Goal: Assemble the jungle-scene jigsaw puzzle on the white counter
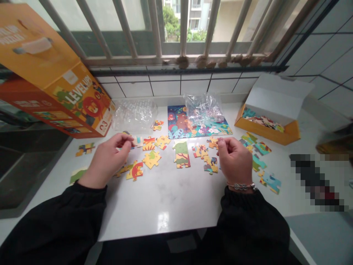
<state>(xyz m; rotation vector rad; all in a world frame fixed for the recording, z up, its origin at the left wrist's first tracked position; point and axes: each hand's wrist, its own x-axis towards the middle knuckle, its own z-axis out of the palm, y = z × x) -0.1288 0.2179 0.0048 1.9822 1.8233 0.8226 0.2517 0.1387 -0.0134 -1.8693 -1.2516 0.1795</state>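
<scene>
Several colourful jigsaw pieces (151, 159) lie scattered on a white countertop (165, 198). My left hand (109, 159) rests on the counter with fingers curled over a piece near a yellow and red one (135, 171). My right hand (234, 160) is closed in a loose fist with its fingertips pinched together, just right of a small cluster of pieces (205, 156). What the right fingers hold is hidden. A partly joined puzzle section (193, 127) lies at the back, half under a clear plastic bag (204, 106). Both sleeves are black.
An orange puzzle box lid (55, 73) leans at the back left. An open orange box (267, 121) with more pieces stands at the back right. Another clear bag (135, 116) lies near the lid. A barred window runs behind. A blurred-out object (317, 180) lies at the right.
</scene>
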